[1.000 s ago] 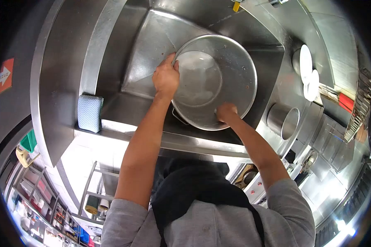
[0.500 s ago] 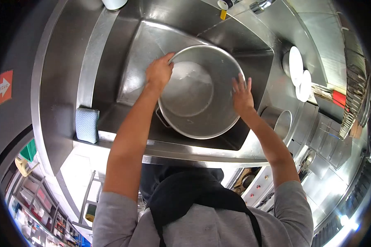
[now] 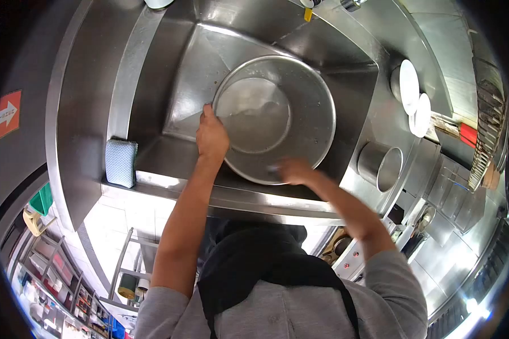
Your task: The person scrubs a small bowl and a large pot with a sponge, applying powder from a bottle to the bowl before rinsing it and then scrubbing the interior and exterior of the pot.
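Note:
A large round metal pot [image 3: 305,107] sits tilted in the steel sink [image 3: 181,107], with some cloudy liquid [image 3: 254,113] in its bottom. My left hand [image 3: 212,135] grips the pot's rim on the left side, its fingers closed on the edge. Over the near part of the pot, by the front rim, is my right hand [image 3: 296,171]; it is smeared by motion, and a small blurred greyish shape shows at its fingertips.
A blue-grey sponge [image 3: 121,163] rests on the sink's left front ledge. To the right stand a smaller metal pot [image 3: 379,166] and white bowls [image 3: 409,87]. A white container [image 3: 159,3] is at the top left, a faucet part [image 3: 352,4] at the top.
My right hand has moved from the pot's right side down to its near rim. My left hand has slid lower along the left rim. The pot has shifted slightly.

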Tool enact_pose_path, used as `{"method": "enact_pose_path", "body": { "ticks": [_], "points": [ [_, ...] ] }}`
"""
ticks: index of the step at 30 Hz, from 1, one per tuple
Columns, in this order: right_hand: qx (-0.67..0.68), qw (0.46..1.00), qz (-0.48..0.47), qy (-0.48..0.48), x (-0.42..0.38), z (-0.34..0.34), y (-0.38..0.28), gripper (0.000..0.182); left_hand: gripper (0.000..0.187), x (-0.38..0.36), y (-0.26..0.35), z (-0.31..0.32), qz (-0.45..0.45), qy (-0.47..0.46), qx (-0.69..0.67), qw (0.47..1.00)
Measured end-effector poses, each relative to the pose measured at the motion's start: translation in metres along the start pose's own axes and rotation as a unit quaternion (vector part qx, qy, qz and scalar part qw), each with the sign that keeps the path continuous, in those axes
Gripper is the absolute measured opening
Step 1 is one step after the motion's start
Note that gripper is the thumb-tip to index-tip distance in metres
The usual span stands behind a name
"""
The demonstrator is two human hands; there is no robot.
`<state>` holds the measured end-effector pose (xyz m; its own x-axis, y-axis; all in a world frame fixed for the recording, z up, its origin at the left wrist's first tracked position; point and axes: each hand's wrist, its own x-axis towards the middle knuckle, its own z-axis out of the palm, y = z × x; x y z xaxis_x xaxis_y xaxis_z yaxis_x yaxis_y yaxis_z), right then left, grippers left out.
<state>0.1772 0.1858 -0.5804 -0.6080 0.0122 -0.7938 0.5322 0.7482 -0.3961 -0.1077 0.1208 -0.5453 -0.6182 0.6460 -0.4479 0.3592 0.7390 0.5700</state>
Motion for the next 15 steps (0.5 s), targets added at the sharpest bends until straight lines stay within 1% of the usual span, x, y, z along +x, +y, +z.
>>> {"method": "enact_pose_path", "body": {
  "ticks": [1, 2, 3, 4, 6, 7, 8, 9, 10, 11, 12, 13, 14, 15],
  "points": [
    [-0.176, 0.96, 0.188, -0.11, -0.025, -0.068, -0.013, 0.046, 0.036, 0.003, 0.002, 0.003, 0.002, 0.002, -0.001, 1.0],
    [-0.3, 0.906, 0.258, -0.154, -0.031, -0.11, -0.005, 0.048, 0.031, 0.007, 0.004, 0.006, 0.001, 0.006, -0.002, 1.0],
    [-0.415, 0.882, 0.221, 0.031, -0.031, -0.098, 0.038, 0.046, 0.031, 0.01, 0.006, 0.007, -0.004, 0.005, -0.001, 1.0],
    [-0.411, 0.885, 0.218, 0.025, -0.023, -0.081, 0.041, 0.046, 0.028, 0.011, 0.011, 0.007, 0.004, -0.004, 0.001, 1.0],
    [-0.418, 0.869, 0.264, -0.025, 0.0, -0.065, 0.045, 0.045, 0.026, 0.012, 0.017, 0.009, 0.016, -0.005, -0.001, 1.0],
    [-0.285, 0.918, 0.272, -0.042, 0.013, -0.045, 0.026, 0.054, 0.025, 0.017, 0.019, 0.013, 0.011, 0.006, 0.001, 1.0],
    [-0.031, 0.959, 0.236, -0.151, 0.03, -0.034, 0.016, 0.058, 0.025, 0.018, 0.017, 0.016, 0.002, 0.009, 0.007, 1.0],
    [0.092, 0.986, 0.121, -0.074, 0.039, -0.022, -0.007, 0.048, 0.025, 0.016, 0.017, 0.015, -0.002, 0.007, 0.008, 1.0],
    [0.205, 0.978, -0.01, -0.027, 0.047, -0.01, -0.03, 0.041, 0.025, 0.017, 0.019, 0.013, 0.003, 0.003, 0.016, 1.0],
    [0.329, 0.943, 0.023, 0.039, 0.048, -0.02, -0.056, 0.039, 0.025, 0.019, 0.022, 0.012, 0.009, -0.001, 0.023, 1.0],
    [0.448, 0.886, 0.059, 0.102, 0.046, -0.021, -0.075, 0.038, 0.025, 0.018, 0.022, 0.011, 0.006, -0.007, 0.023, 1.0],
    [0.45, 0.885, 0.062, 0.104, 0.035, -0.019, -0.067, 0.038, 0.025, 0.022, 0.023, 0.01, 0.012, -0.011, 0.035, 0.999],
    [0.301, 0.951, -0.001, 0.071, 0.013, -0.02, -0.045, 0.038, 0.024, 0.029, 0.026, 0.008, 0.02, -0.013, 0.045, 0.999],
    [0.133, 0.99, -0.045, -0.004, -0.011, -0.022, -0.014, 0.038, 0.024, 0.031, 0.025, 0.008, 0.022, -0.017, 0.046, 0.999]
  ]
}}
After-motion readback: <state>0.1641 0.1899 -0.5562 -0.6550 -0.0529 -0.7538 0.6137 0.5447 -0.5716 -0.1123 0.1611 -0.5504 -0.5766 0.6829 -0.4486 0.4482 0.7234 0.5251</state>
